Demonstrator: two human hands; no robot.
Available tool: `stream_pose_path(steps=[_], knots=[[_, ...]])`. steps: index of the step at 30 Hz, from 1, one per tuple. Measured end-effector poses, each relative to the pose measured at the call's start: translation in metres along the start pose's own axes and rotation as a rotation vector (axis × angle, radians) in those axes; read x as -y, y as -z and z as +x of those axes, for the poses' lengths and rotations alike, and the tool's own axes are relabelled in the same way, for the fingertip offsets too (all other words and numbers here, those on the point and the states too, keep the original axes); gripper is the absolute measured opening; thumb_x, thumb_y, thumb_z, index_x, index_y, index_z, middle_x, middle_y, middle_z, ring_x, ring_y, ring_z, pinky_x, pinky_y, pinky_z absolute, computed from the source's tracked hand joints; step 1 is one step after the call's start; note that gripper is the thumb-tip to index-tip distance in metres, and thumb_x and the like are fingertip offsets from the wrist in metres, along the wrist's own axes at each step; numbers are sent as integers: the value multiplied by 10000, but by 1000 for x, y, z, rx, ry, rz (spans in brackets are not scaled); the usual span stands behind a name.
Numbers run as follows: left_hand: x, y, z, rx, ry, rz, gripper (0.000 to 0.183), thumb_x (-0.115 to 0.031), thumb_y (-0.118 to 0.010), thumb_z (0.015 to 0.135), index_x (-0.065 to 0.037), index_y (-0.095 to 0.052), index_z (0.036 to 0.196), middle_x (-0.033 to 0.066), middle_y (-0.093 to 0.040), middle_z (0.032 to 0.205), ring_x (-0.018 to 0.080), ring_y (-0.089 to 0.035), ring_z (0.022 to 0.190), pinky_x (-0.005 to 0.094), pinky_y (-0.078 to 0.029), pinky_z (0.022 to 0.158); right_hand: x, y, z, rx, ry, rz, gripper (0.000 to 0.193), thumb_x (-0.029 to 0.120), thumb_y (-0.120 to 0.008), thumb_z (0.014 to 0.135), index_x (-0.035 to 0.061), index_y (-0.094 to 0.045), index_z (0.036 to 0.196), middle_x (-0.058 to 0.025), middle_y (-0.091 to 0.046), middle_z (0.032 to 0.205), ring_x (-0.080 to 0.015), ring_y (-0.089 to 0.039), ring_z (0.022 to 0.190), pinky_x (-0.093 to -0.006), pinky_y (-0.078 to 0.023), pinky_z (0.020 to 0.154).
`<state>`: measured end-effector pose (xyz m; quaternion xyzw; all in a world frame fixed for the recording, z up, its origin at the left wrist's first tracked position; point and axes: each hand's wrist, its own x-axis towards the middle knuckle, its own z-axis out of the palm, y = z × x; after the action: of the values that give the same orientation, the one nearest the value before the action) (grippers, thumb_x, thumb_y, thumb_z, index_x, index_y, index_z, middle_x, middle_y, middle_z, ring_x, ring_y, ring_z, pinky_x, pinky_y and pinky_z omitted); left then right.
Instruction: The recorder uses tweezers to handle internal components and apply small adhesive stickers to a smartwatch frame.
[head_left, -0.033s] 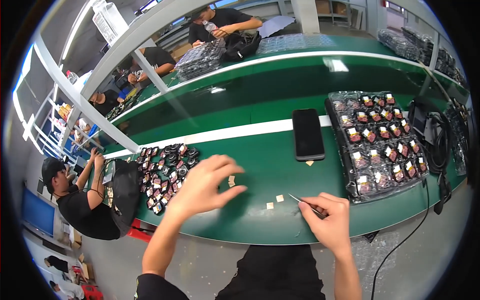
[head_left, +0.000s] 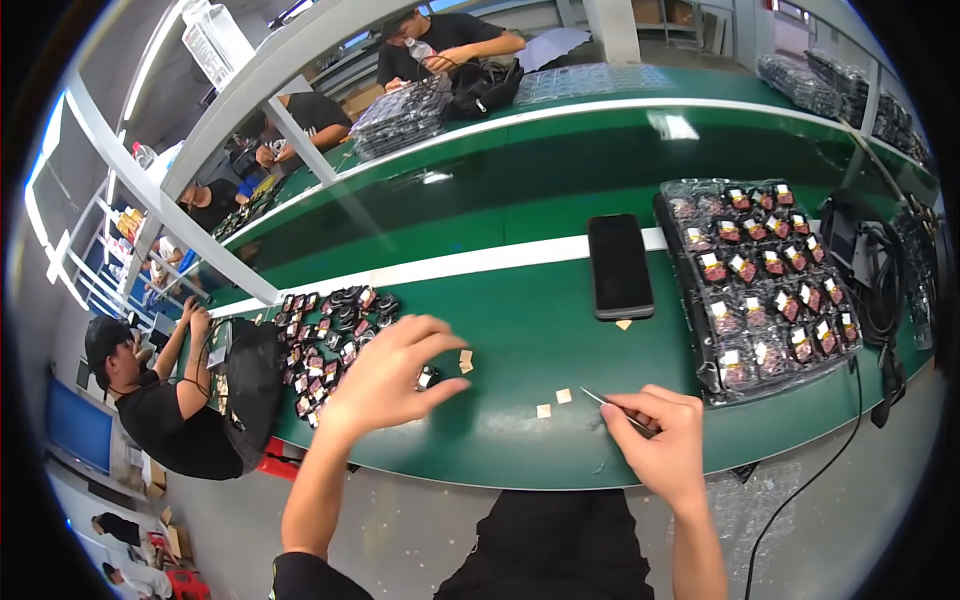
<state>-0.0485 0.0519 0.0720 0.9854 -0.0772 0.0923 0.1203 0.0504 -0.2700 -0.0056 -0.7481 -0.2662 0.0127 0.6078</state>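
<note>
My left hand (head_left: pixel 385 385) hovers over the bench with thumb and fingers spread apart. A small black part (head_left: pixel 428 378) shows in the gap by its fingers; whether it touches the hand I cannot tell. To the left lies a pile of small black parts with pale and pinkish faces (head_left: pixel 322 345). Pinched in my right hand (head_left: pixel 660 435) are thin metal tweezers (head_left: pixel 597 398), tips pointing left. Close to the tips are two small pale squares (head_left: pixel 563 396) on the green surface. More pale squares (head_left: pixel 465 361) lie just right of my left hand.
A black phone (head_left: pixel 619 268) lies past my right hand, beside a stack of clear plastic trays (head_left: pixel 760 290) holding similar parts. Black cables (head_left: pixel 880 290) lie at the right edge. A co-worker (head_left: pixel 165 400) sits at the left. A metal frame (head_left: pixel 215 250) stands behind the bench.
My left hand has shifted slightly left and its fingers have drawn in a little. The small black part beside them now shows. My right hand holds the tweezers much as before.
</note>
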Motion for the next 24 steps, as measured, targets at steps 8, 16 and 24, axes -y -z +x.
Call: stream_pose_path(steps=[8,16,24], knots=[[35,13,-38,161,48,120,470,-225,-904,870,-67,-776,1294,104,-707,1276,339,-636,1163,470,-497,1085,-1,-3,0,2,32,-94,150,6,-853,879,-39,-852,1022,-64,-675,675,-88,-559,539,-277,-391,501],[-7,-50,23,7,-177,-60,519,-403,-884,918,-77,-748,1297,61,-714,1037,290,-694,902,404,-541,820,-2,-4,2,6,-2,-185,131,6,-853,896,-29,-855,1022,-37,-646,666,-70,-526,542,-262,-368,507],[-2,-67,35,66,-254,-315,662,-380,-1004,768,-104,-771,1323,31,-693,1051,217,-657,838,360,-510,782,3,-7,6,-7,-23,-180,139,-17,-863,890,-26,-852,1029,-29,-630,662,-63,-515,545,-262,-357,504]])
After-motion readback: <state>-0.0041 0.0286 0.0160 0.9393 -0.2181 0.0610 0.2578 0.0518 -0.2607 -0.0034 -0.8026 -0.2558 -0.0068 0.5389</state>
